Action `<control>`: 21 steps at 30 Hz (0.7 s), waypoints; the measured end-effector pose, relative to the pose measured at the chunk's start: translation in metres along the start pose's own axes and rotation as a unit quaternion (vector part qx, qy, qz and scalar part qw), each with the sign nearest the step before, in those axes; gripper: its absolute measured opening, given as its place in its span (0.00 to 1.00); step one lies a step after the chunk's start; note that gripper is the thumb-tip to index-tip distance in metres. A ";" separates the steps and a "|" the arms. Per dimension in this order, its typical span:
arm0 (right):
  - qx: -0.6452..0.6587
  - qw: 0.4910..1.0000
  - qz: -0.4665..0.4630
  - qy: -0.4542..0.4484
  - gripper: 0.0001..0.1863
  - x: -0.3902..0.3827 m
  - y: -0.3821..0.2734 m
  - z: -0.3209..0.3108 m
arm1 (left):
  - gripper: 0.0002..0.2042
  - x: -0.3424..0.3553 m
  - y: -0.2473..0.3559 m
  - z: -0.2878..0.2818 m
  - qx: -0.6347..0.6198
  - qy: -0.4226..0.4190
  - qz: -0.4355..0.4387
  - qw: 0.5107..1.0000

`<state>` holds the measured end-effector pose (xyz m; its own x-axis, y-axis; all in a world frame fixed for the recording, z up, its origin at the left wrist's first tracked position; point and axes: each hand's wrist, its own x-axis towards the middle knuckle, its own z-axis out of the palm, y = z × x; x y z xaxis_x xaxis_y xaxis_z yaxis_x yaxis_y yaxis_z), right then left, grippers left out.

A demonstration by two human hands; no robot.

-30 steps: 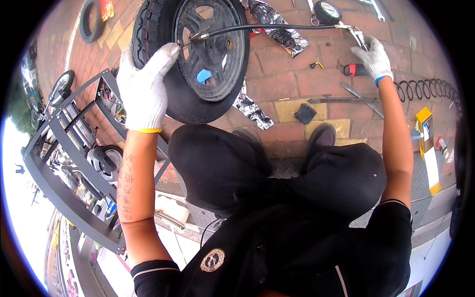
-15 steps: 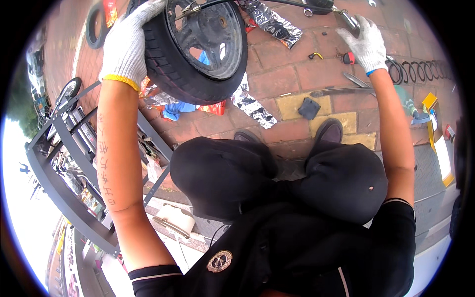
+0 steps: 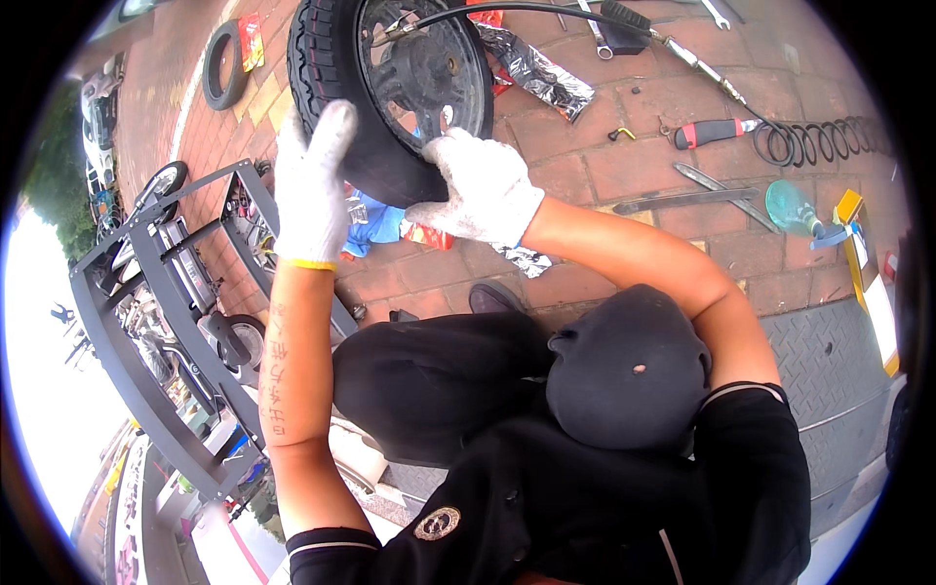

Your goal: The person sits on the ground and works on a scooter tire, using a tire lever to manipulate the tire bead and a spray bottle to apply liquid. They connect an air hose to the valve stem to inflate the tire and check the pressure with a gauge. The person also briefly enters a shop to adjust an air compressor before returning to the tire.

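Observation:
A black tyre on a dark spoked wheel (image 3: 429, 68) stands at the top middle. My left hand (image 3: 317, 190), in a white knit glove, lies along the tread on its near left side, thumb and fingers apart. In a matching glove, my right hand (image 3: 483, 185) grips the tyre's lower right edge, with the thumb toward the rim and the fingers below. An air hose chuck (image 3: 395, 31) sits among the spokes. Its black hose arches right to a metal inflator fitting (image 3: 687, 58), which neither hand holds.
At right are a coiled hose (image 3: 809, 144), a red-and-black handled tool (image 3: 717, 133), crossed tyre levers (image 3: 726, 198) and a green translucent bottle (image 3: 792, 208). Wrenches (image 3: 597, 34) and foil wrapping (image 3: 541, 73) lie beyond. A grey metal frame (image 3: 156, 263) stands left; another tyre (image 3: 224, 66) lies behind.
My right hand has left the inflator fitting and come left onto the tyre's lower edge. My left hand has moved down the tread from the tyre's upper part. The view has shifted slightly.

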<state>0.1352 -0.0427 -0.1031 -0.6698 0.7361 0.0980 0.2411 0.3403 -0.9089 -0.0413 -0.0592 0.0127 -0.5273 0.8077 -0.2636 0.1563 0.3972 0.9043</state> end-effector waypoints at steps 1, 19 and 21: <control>0.012 0.999 -0.015 0.043 0.39 0.005 0.001 0.005 | 0.32 -0.023 -0.031 -0.013 0.024 -0.015 0.027 0.999; 0.211 0.971 0.008 -0.108 0.33 0.037 0.021 0.028 | 0.61 0.002 -0.062 -0.002 0.260 0.175 0.141 0.939; 0.221 0.968 0.029 -0.113 0.28 0.028 0.033 0.009 | 0.61 0.002 -0.063 0.009 0.338 0.190 0.159 0.908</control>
<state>0.1186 -0.0161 -0.1341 -0.8126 0.5827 -0.0053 -0.0067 -0.0183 -0.9998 -0.0445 -0.0781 -0.0476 -0.5958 0.7707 0.2258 0.7603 0.4508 0.4676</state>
